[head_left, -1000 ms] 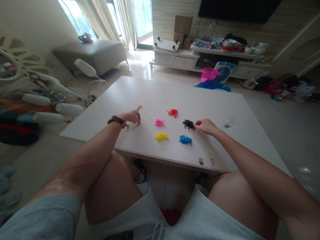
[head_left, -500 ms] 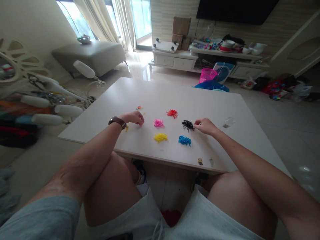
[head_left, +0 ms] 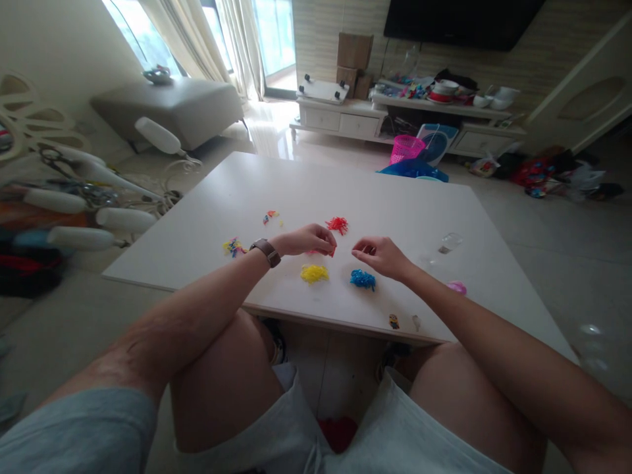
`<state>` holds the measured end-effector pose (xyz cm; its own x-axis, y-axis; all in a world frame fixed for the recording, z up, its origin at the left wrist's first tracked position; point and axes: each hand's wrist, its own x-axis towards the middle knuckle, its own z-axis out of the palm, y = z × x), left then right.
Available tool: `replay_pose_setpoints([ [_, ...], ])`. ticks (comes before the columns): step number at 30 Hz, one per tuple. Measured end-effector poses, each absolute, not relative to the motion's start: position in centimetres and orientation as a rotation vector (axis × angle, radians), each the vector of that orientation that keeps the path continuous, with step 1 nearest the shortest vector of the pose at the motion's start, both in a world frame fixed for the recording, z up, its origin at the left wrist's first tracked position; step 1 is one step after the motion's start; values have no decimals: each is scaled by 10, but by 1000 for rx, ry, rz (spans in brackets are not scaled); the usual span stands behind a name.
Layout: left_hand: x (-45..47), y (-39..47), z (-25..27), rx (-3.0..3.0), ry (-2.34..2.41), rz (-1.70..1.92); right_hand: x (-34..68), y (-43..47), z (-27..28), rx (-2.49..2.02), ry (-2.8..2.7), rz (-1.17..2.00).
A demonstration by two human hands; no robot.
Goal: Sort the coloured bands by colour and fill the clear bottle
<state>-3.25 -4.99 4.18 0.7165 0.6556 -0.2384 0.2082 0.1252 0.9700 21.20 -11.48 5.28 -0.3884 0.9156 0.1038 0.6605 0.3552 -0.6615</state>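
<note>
My left hand, with a brown-strapped watch on its wrist, is closed in a pinch over the pink pile, hiding most of it. A small red strip, maybe a rubber band, shows at its fingertips. Facing it, my right hand has thumb and fingers drawn together; anything in them is too small to make out. It covers the spot of the black pile. Around the hands lie heaps of thin band-like pieces: red bands, yellow bands and blue bands.
A mixed-colour heap and a few small bits lie left on the white table. At right are a clear container and a pink item partly behind my arm. A small yellow cartoon figure lies near the front edge.
My left hand has moved right, from beside the mixed heap to over the pink pile. My right hand has shifted left across the black pile, closer to the left hand.
</note>
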Motion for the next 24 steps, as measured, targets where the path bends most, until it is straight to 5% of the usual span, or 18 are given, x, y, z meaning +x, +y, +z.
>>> replay_pose_setpoints([
  [24,1,-53,31,1269,626,558,193,-128,55,-1341,-1955,693],
])
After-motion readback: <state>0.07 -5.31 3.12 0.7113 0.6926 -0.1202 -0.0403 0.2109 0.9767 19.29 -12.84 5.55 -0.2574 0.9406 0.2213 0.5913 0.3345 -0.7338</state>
